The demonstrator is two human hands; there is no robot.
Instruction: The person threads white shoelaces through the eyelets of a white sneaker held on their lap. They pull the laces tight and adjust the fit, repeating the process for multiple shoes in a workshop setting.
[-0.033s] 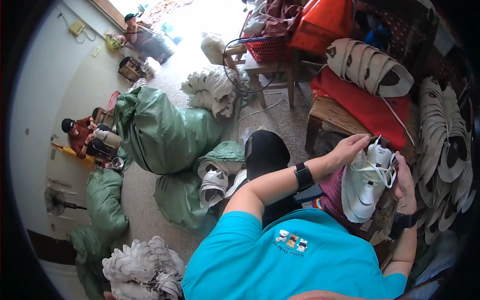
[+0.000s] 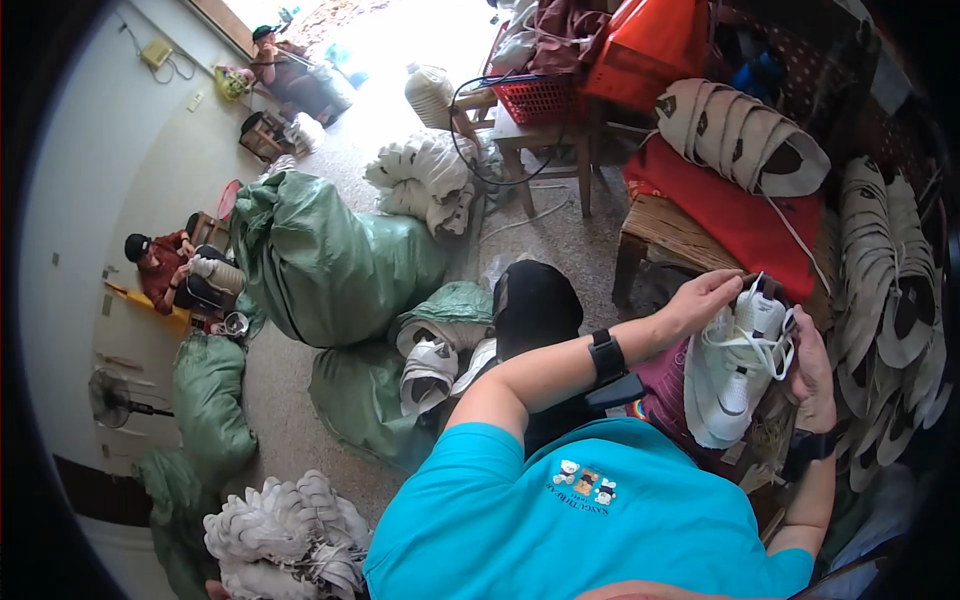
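Partly hidden, the right hand (image 2: 812,368) flanks the white shoe (image 2: 722,400).

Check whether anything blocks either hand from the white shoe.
Nothing visible does: the left hand is at the opening end of the white shoe, the right hand along its side. Laces cross its top, blocking neither.

The shoe (image 2: 737,390) is white, the shirt (image 2: 490,525) turquoise (printed with animals (image 2: 583,480)).
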